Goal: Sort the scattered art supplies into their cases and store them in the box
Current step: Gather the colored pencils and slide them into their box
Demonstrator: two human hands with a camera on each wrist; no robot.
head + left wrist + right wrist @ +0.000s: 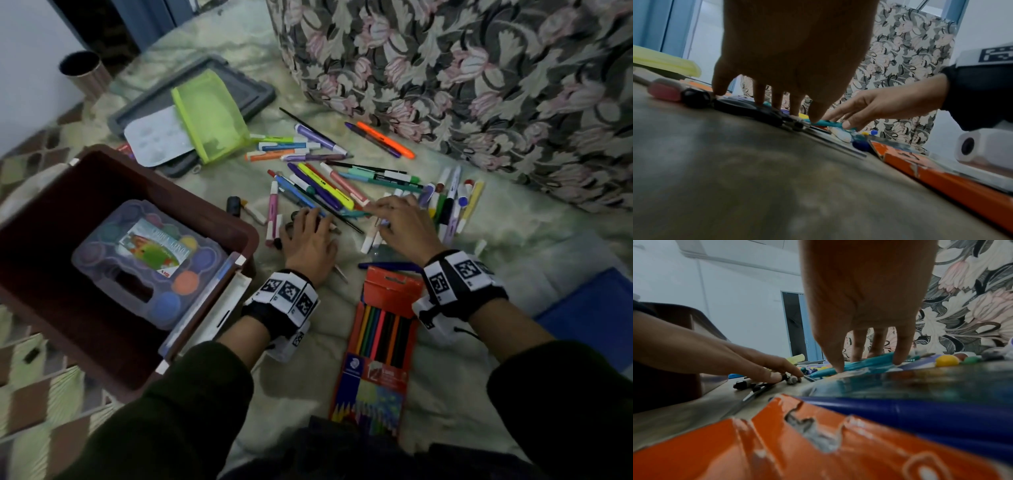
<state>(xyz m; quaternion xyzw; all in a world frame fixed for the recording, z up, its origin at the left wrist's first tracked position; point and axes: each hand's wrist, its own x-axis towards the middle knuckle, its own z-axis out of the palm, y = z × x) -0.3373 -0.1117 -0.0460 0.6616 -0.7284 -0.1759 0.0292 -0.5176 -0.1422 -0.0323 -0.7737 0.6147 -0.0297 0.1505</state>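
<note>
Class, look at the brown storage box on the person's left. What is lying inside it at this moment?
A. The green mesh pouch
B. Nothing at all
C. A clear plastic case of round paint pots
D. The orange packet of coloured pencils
C: the head view shows a clear paint-pot case inside the brown box, while the green mesh pouch lies beyond it and the orange pencil packet lies on the bed sheet between the arms.

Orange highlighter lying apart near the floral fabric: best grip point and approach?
Pinch the orange highlighter at mid-barrel, coming straight down from above. It lies flat and diagonal on the cloth, with a purple pen tight along its left side and open cloth to its right, so bring one finger in from that free right side and roll it away from the pen. Both hands are busy in the main pile.
</note>
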